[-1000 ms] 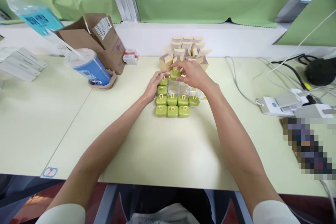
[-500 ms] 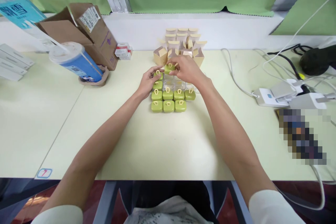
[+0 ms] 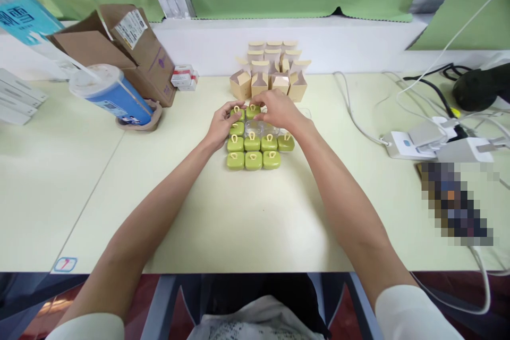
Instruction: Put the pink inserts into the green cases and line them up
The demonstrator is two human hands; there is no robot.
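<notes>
Small glossy green cases (image 3: 253, 160), each with a pale yellow loop on top, sit in close rows on the table. Around the corner case (image 3: 237, 115) at the back left, my left hand (image 3: 220, 126) curls its thumb and fingers. My right hand (image 3: 277, 109) pinches another green case (image 3: 252, 112) right beside it, low over the back row. Clear plastic holders (image 3: 254, 127) show between the green rows, partly under my right hand. Whether the pinched case rests fully in its holder, I cannot tell.
Several open cream cartons (image 3: 260, 85) stand behind the cases. To the left are a blue cup (image 3: 119, 98), a brown cardboard box (image 3: 153, 69) and small white-red boxes (image 3: 185, 78). A power strip (image 3: 410, 144) with cables and a pixelated object (image 3: 454, 202) lie on the right.
My right hand has lowered the green case and brought it slightly left, beside the corner case. My left hand stays around the corner case.
</notes>
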